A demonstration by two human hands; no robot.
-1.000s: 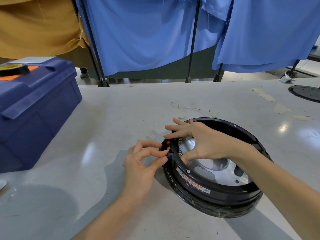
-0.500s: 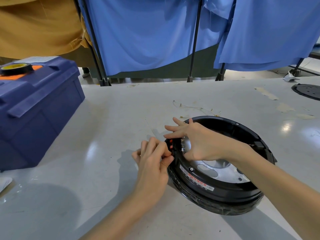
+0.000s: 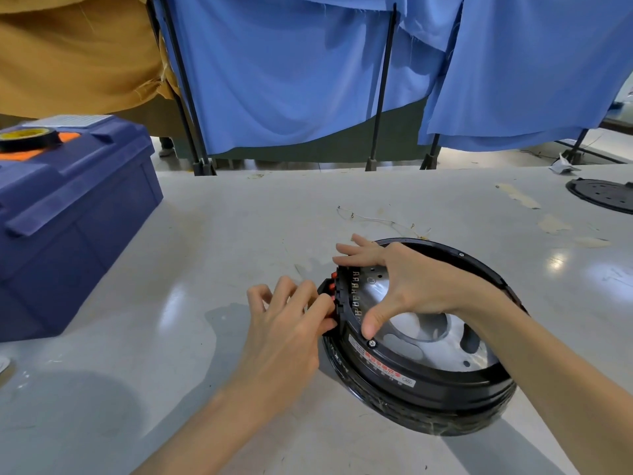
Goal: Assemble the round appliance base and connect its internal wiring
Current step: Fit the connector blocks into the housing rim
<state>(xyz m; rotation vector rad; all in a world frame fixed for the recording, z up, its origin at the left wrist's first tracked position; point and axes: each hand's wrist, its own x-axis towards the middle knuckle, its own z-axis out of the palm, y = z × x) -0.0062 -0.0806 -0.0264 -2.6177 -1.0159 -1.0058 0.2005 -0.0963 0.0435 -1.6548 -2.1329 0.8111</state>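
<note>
left hand (image 3: pixel 284 334) fingers pinch orange connector (image 3: pixel 331 286) on base (image 3: pixel 428 402) | right hand (image 3: pixel 407 282) fingers spread, bracing opposite | I'd push squarely

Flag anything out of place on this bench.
A thin loose wire lies on the table just behind the round base. Peeling tape patches mark the tabletop at far right. Nothing looks spilled or broken.

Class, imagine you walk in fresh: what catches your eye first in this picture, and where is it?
The round black base with its shiny metal plate, on the table right of centre, draws the eye. Both hands are at its left edge: the right hand spread over the rim, the left hand with fingertips at the orange clips. Next come the blue toolbox at far left and the blue curtains behind.
</note>
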